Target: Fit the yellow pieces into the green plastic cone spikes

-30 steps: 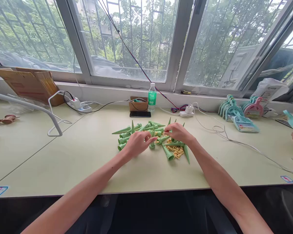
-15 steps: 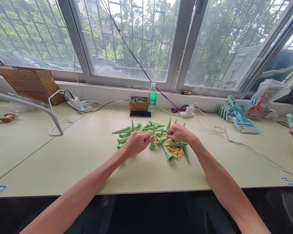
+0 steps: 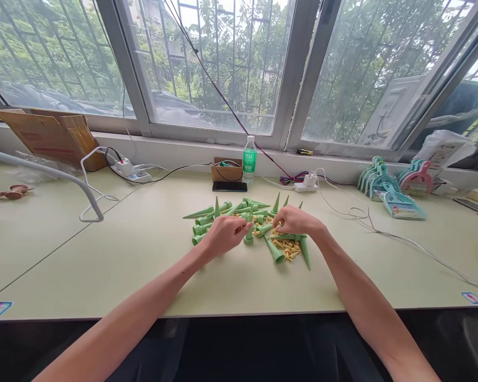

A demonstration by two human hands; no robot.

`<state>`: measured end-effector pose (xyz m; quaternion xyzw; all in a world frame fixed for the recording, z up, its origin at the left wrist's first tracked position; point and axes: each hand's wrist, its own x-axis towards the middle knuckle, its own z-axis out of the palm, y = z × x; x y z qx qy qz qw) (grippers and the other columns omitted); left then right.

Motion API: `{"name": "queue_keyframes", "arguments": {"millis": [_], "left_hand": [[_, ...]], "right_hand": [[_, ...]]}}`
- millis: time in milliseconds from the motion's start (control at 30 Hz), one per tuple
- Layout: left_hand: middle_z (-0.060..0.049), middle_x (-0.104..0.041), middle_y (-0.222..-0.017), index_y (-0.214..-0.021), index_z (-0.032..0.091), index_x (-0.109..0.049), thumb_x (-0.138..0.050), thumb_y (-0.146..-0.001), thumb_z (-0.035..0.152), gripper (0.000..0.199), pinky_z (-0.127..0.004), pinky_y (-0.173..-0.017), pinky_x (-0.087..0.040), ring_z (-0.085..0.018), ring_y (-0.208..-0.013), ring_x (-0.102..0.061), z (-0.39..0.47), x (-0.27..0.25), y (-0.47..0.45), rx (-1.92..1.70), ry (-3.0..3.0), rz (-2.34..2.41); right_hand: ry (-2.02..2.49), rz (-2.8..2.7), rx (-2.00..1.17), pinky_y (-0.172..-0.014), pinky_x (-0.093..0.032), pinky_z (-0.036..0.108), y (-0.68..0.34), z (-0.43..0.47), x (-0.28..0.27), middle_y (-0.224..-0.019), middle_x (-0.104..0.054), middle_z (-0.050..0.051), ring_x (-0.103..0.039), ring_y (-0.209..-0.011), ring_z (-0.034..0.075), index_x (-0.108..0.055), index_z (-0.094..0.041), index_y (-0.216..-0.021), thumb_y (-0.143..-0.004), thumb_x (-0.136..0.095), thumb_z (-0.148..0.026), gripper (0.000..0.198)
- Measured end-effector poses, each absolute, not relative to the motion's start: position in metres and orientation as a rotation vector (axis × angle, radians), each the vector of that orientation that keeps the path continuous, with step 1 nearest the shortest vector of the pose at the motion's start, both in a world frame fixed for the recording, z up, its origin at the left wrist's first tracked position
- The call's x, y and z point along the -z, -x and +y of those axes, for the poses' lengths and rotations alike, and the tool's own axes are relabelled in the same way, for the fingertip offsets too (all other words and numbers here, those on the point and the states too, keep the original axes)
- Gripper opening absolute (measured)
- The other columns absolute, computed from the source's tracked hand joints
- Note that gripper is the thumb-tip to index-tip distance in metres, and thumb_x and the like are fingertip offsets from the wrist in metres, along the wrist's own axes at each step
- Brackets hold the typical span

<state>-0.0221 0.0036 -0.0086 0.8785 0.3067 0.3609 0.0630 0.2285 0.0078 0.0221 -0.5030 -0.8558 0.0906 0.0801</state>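
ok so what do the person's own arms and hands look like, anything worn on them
The bare left hand and bare right hand wear no gloves, and no ring, watch or bracelet can be made out. The slim, tapering left forearm and right forearm show no sleeves; the left has one small spot.

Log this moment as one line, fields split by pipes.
left hand: at upright green cone, grip unclear | right hand: by yellow pieces, hold unclear | farther back: black phone, bottle
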Motion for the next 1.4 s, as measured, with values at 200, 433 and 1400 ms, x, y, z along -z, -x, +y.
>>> {"name": "queue_keyframes", "arguments": {"millis": [200, 433, 1400], "left_hand": [[0.004, -0.028, -0.049, -0.052, 0.018, -0.035, -0.045, -0.094, 0.034, 0.046, -0.026, -0.050, -0.025, -0.010, -0.048, -0.022, 0.003, 0.009, 0.022, -1.068, -2.659, 0.953], [0.005, -0.028, -0.049, -0.052, 0.018, -0.036, -0.046, -0.094, 0.034, 0.046, -0.026, -0.050, -0.025, -0.010, -0.048, -0.022, 0.003, 0.008, 0.021, -1.093, -2.642, 0.949], [0.004, -0.049, -0.065, -0.086, 0.019, -0.049, -0.043, -0.097, 0.033, 0.019, -0.020, -0.051, -0.032, -0.008, -0.051, -0.040, -0.001, 0.008, 0.021, -1.416, -2.462, 0.891]], "right_hand": [[1.554, -2.577, -0.251, -0.054, -0.032, 0.023, -0.229, 0.011, -0.017, -0.064, -0.065, 0.001, -0.048, -0.056, 0.011, -0.079, -0.020, -0.079, -0.068, -0.063, -0.011, 0.021], [1.606, -2.564, -0.266, -0.055, -0.032, 0.023, -0.224, 0.010, -0.016, -0.066, -0.065, 0.002, -0.049, -0.058, 0.011, -0.077, -0.019, -0.076, -0.071, -0.063, -0.012, 0.017], [0.670, -2.081, 0.153, -0.063, -0.047, 0.024, -0.173, -0.012, -0.002, -0.096, -0.061, 0.006, -0.060, -0.076, 0.013, -0.063, -0.023, -0.099, -0.098, -0.047, -0.023, 0.015]]}}
